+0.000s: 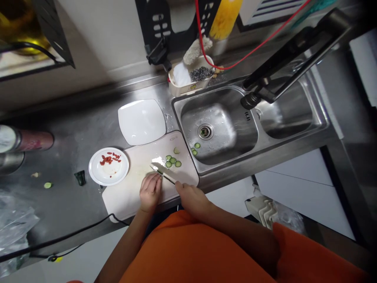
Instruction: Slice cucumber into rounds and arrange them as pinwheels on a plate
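Note:
My right hand grips a kitchen knife, its blade pointing up and left over the white cutting board. Close against the blade, my left hand is closed with curled fingers on the board; what it holds is hidden beneath them. Several round cucumber slices lie beyond the knife on the wet board, with a thin cut piece a little above them.
Left of the board stands a small white plate with red bits; a square white dish sits behind. More slices lie in the steel sink. A dark green end piece rests on the counter. A black cable crosses the front edge.

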The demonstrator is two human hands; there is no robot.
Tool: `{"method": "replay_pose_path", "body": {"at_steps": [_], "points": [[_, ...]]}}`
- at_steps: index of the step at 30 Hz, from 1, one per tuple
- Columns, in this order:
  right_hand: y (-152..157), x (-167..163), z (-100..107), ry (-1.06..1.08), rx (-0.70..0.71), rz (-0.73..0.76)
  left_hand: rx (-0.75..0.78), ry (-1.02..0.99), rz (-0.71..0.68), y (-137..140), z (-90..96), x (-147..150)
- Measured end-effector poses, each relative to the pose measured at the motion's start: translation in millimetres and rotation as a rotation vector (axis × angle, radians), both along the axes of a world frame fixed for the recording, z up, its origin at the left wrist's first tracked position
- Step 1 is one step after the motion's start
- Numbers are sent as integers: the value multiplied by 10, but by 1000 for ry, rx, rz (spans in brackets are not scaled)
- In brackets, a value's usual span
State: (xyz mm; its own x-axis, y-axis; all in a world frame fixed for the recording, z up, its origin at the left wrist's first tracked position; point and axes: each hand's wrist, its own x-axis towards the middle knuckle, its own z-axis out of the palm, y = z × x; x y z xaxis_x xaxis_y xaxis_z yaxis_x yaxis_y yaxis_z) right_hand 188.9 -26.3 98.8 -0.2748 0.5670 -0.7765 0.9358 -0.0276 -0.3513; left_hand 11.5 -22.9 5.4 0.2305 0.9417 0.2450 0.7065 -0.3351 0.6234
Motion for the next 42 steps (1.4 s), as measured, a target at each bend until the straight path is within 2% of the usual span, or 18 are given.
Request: {"method": "replay_pose_path", "body": {"at_steps": [5,11,17,25,29,36,39,42], "points": [[33,-41,-52,1,43,18,-14,-13,-5,6,3,0],[75,-127,-206,12,137,15,-36,-28,-7,-2,0,-5],[102,-198,-296,28,147,-9,-35,4,-11,-5,-9,-11],[77,-143,-323,6,202,-14,-179,99,31,-95,57,-32],[91,-64,-309,-36,205,12,-252,94,184,-234,158,-212],[149,138,-248,-48,315,154,-289,259,661,-369,251,-800],[181,211,-241,-26,373,191,-310,301,772,-319,212,-949],[203,282,-275,-14,425,219,-332,328,817,-263,162,-994]]}}
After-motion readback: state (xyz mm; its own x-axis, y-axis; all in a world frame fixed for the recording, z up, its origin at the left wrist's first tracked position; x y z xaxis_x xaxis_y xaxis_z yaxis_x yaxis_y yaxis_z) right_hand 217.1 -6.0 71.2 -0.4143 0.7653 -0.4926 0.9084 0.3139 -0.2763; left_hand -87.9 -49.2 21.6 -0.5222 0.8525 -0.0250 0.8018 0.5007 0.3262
